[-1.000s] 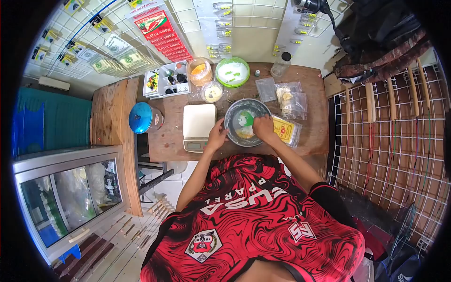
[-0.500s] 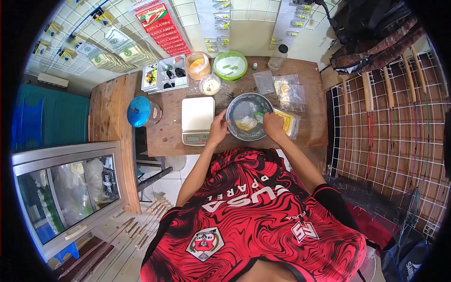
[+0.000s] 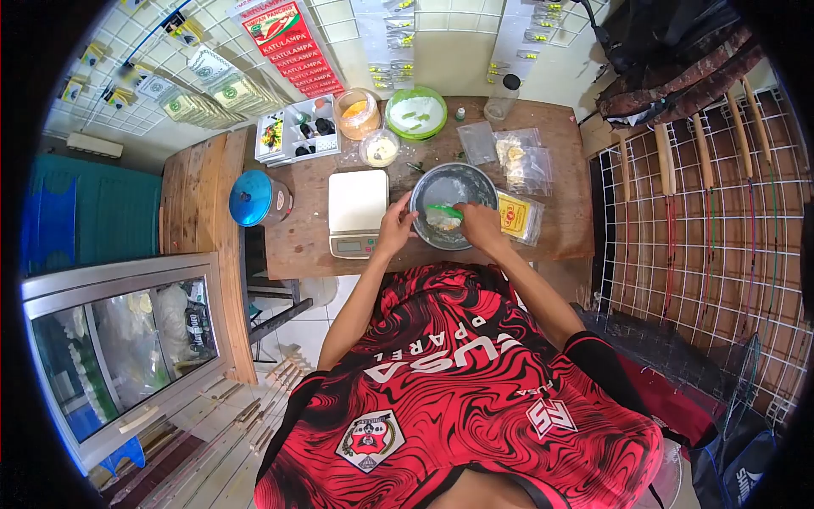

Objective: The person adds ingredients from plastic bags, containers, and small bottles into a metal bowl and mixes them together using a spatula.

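A grey metal mixing bowl (image 3: 424, 188) stands at the table's front, with pale powder and a yellowish clump (image 3: 443, 222) in it. My left hand (image 3: 397, 226) grips the bowl's left rim, thumb at the edge. Inside the bowl's right half, my right hand (image 3: 480, 224) is closed around a green spoon (image 3: 443, 210), whose end is in the powder; its exact shape is partly hidden. Just left of my left hand lies a white kitchen scale (image 3: 358, 204). A yellow-labelled packet (image 3: 515, 217) lies right of the bowl.
Behind the bowl stand a green bowl of white powder (image 3: 437, 127), a small tub (image 3: 379, 149), an orange-filled jar (image 3: 358, 117) and a bottle (image 3: 502, 98). Clear bags (image 3: 524, 161) lie right. A blue-lidded jar (image 3: 259, 202) and an organizer box (image 3: 297, 136) are left.
My right hand has moved left and inward over the bowl, swinging the green spoon toward the bowl's middle. The powder and yellow clump have shifted. My left hand stays on the rim.
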A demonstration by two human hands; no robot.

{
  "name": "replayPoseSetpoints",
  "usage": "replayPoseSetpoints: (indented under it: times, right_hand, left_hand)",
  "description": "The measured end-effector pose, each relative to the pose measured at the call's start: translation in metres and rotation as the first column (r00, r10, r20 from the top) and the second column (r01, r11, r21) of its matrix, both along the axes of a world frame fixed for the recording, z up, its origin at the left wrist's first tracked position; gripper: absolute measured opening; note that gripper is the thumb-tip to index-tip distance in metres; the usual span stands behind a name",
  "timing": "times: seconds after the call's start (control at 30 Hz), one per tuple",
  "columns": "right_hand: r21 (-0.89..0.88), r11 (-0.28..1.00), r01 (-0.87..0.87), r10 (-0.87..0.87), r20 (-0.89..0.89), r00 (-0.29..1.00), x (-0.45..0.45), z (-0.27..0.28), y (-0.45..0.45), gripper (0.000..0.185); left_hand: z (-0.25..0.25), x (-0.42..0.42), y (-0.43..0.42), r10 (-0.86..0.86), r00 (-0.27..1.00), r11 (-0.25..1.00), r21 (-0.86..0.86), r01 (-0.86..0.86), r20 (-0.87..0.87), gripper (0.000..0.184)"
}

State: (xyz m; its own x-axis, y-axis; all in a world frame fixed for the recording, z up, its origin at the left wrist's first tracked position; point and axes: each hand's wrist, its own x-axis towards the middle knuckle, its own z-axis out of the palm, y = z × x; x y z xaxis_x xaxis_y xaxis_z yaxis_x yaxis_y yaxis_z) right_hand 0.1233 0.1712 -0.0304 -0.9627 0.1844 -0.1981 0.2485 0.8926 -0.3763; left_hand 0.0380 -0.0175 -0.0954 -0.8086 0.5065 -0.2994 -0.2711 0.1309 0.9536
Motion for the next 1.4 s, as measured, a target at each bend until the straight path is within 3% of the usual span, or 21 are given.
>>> replayPoseSetpoints:
  times: [0.2, 0.27, 0.4, 0.57, 0.7, 0.77, 0.8, 0.87, 0.9, 0.97, 1.1, 1.17, 1.27, 1.4]
  right_hand:
    - [0.029, 0.992, -0.12, 0.121, -0.038, 0.992, 0.004, -0.002, 0.007, 0.031]
    - [0.021, 1.0, -0.008, 0.01, -0.096, 0.995, 0.001, 0.004, 0.009, 0.035]
    - [0.044, 0.999, -0.01, 0.016, -0.127, 0.992, -0.007, -0.006, 0.007, 0.034]
    - [0.096, 0.976, -0.194, 0.198, -0.038, 0.979, -0.002, -0.015, 0.007, 0.034]
    - [0.087, 0.972, -0.22, 0.219, 0.029, 0.975, 0.001, -0.007, 0.021, 0.033]
    - [0.11, 0.991, -0.071, 0.087, -0.147, 0.985, 0.002, 0.0, 0.023, 0.032]
    - [0.111, 0.991, -0.071, 0.087, -0.144, 0.986, 0.003, -0.002, 0.025, 0.032]
    - [0.168, 0.986, 0.022, -0.01, -0.072, 0.997, 0.004, -0.01, 0.027, 0.014]
    - [0.168, 0.986, 0.025, -0.013, -0.072, 0.997, 0.005, -0.01, 0.026, 0.014]
    - [0.208, 0.978, 0.007, -0.031, 0.114, 0.993, 0.006, -0.011, 0.018, 0.009]
    - [0.089, 0.994, 0.059, -0.078, 0.224, 0.971, 0.009, -0.018, 0.006, 0.026]
    - [-0.015, 0.993, 0.115, -0.111, 0.156, 0.982, 0.009, -0.021, 0.001, 0.027]
    - [-0.028, 0.994, 0.108, -0.108, 0.003, 0.994, 0.007, -0.005, 0.001, 0.026]
    - [0.026, 0.983, 0.184, -0.184, -0.018, 0.983, -0.002, 0.006, 0.001, 0.033]
  left_hand:
    - [0.0, -0.002, -0.001, -0.014, 0.999, 1.0, 0.007, 0.014, -0.043, 0.047]
    - [-0.001, -0.001, -0.002, -0.008, 0.999, 1.0, 0.006, 0.008, -0.04, 0.047]
    - [0.008, -0.001, 0.001, -0.045, 0.994, 0.999, -0.01, 0.044, -0.101, 0.048]
    - [0.01, -0.003, 0.001, -0.039, 0.996, 0.999, -0.017, 0.038, -0.086, 0.049]
    - [0.007, -0.005, 0.001, -0.056, 0.993, 0.998, -0.033, 0.053, -0.105, 0.049]
    - [0.009, -0.005, 0.001, -0.056, 0.991, 0.998, -0.032, 0.053, -0.121, 0.049]
    - [0.01, -0.004, 0.002, -0.061, 0.989, 0.998, -0.032, 0.057, -0.137, 0.048]
    - [0.014, -0.002, 0.003, -0.053, 0.992, 0.998, -0.026, 0.05, -0.115, 0.048]
    - [0.014, -0.003, 0.003, -0.043, 0.994, 0.999, -0.022, 0.041, -0.098, 0.048]
    - [0.015, -0.002, 0.002, -0.043, 0.994, 0.999, -0.021, 0.041, -0.098, 0.048]
    - [0.02, -0.001, 0.003, -0.06, 0.988, 0.998, -0.038, 0.055, -0.145, 0.048]
    - [0.02, -0.001, 0.003, -0.071, 0.987, 0.997, -0.05, 0.064, -0.146, 0.048]
    - [0.017, -0.004, 0.001, -0.078, 0.987, 0.995, -0.068, 0.069, -0.141, 0.048]
    - [0.019, -0.006, 0.002, -0.078, 0.993, 0.996, -0.053, 0.073, -0.091, 0.049]
